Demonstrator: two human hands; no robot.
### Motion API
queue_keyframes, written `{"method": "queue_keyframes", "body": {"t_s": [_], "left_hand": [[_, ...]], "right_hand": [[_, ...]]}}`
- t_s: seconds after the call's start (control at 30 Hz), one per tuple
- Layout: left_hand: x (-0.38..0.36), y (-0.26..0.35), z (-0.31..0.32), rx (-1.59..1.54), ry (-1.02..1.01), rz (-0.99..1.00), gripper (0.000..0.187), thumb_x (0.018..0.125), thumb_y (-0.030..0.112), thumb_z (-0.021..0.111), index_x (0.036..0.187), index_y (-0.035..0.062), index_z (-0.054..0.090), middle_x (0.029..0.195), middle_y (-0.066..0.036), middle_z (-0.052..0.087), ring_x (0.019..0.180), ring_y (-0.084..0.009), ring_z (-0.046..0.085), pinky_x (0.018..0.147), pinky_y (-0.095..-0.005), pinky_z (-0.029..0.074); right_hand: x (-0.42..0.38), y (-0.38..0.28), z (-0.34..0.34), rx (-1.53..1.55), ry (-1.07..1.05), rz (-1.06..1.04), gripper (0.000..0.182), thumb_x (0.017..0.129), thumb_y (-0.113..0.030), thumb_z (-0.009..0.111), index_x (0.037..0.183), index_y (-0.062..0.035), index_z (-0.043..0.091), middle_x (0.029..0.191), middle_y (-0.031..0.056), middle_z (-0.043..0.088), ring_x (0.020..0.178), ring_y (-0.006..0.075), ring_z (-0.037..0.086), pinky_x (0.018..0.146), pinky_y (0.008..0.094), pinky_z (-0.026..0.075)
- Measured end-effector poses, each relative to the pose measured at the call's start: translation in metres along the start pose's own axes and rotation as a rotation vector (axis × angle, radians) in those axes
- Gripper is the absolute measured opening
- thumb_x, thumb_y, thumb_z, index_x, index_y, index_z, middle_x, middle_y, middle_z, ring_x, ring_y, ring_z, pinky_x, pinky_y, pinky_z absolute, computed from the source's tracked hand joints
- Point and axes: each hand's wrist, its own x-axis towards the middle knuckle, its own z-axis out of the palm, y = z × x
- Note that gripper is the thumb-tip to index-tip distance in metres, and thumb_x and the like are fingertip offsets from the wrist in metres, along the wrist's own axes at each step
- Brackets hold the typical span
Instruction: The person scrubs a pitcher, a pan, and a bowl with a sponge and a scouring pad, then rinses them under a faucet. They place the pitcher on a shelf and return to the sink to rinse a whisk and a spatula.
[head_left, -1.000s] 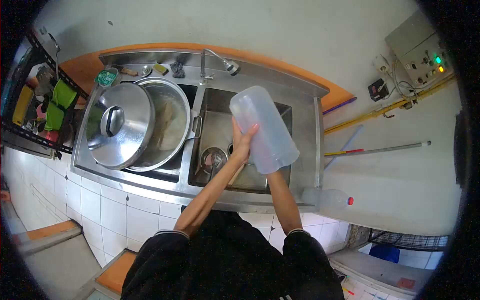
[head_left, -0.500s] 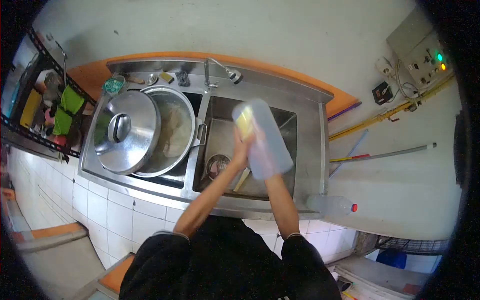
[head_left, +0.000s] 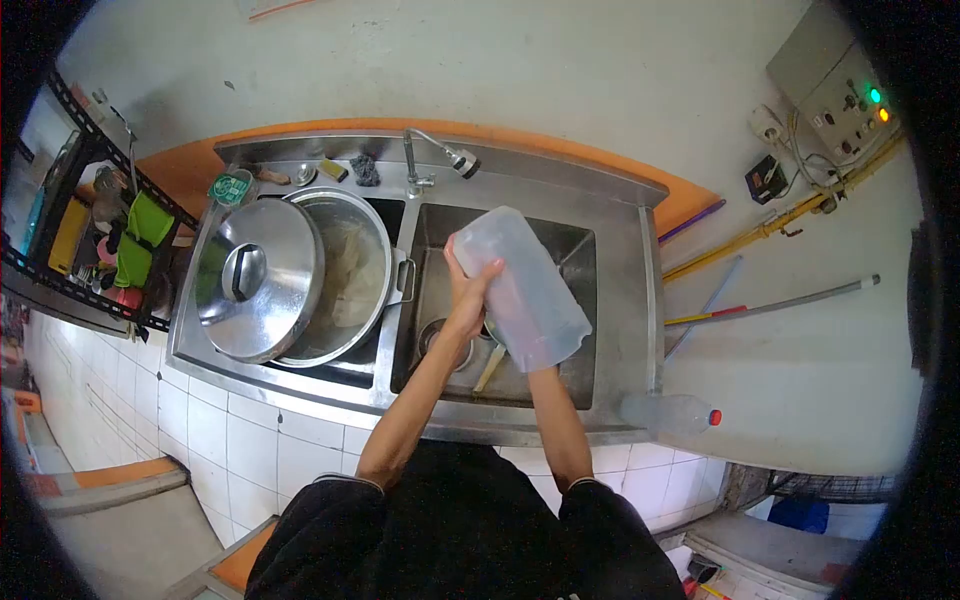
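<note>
A translucent white plastic container (head_left: 525, 290) is held tilted over the right sink basin (head_left: 420, 300). My left hand (head_left: 468, 292) grips its upper left side, thumb on the near face and fingers around the edge. From below, my right wrist (head_left: 543, 378) reaches the container's lower end. The right hand shows only as a pinkish blur through the plastic, its fingers hidden. Under the container, a tool with a yellowish handle (head_left: 489, 368) lies in the basin, next to a round metal piece (head_left: 432, 338) partly covered by my left forearm.
At left, a large pot (head_left: 388, 262) of cloudy liquid is half covered by a metal lid (head_left: 285, 315). A faucet (head_left: 412, 165) rises behind the basins. A green-labelled tub (head_left: 232, 187) and scrubbers line the back ledge. A red-capped bottle (head_left: 670, 412) lies at the right front corner.
The container has tilted and shifted slightly down. A yellow patch seen near its upper left half a second ago no longer shows. My left thumb now lies across the near face.
</note>
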Motion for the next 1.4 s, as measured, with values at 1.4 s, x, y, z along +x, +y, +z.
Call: {"method": "queue_keyframes", "body": {"t_s": [1.4], "left_hand": [[0.034, -0.035, -0.010, -0.413, -0.049, -0.284, 0.067, 0.078, 0.058, 0.051, 0.119, 0.0053, 0.046, 0.110, -0.014, 0.052, 0.097, -0.0264, 0.053, 0.084, -0.0402, 0.045]], "right_hand": [[0.012, 0.016, 0.001, 0.139, 0.030, 0.211, 0.046, 0.090, -0.021, 0.048, 0.128, 0.0018, 0.037, 0.129, 0.0169, 0.041, 0.122, 0.0272, 0.036, 0.102, 0.0357, 0.026]]}}
